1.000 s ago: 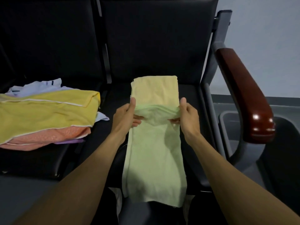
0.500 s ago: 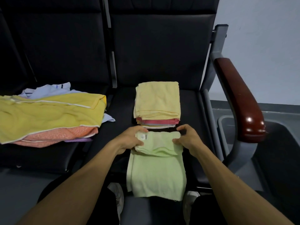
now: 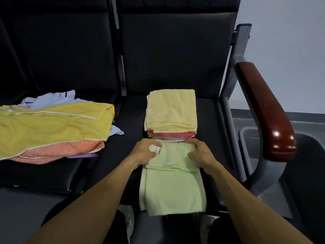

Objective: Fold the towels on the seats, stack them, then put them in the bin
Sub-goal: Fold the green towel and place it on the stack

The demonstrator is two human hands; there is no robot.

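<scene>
Black seats (image 3: pixel 133 120) against a pale wall (image 3: pixel 284 50) — both hands' fingers (image 3: pixel 190 154) grasp the green towel (image 3: pixel 174 187).

We can read no text anywhere. The only label we see is a small white tag (image 3: pixel 157 149) on the light green towel (image 3: pixel 173 187), its print too blurred to make out.

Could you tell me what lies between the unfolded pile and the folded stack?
Only bare black seat separates the unfolded pile from the folded stack, in the head view.
</scene>
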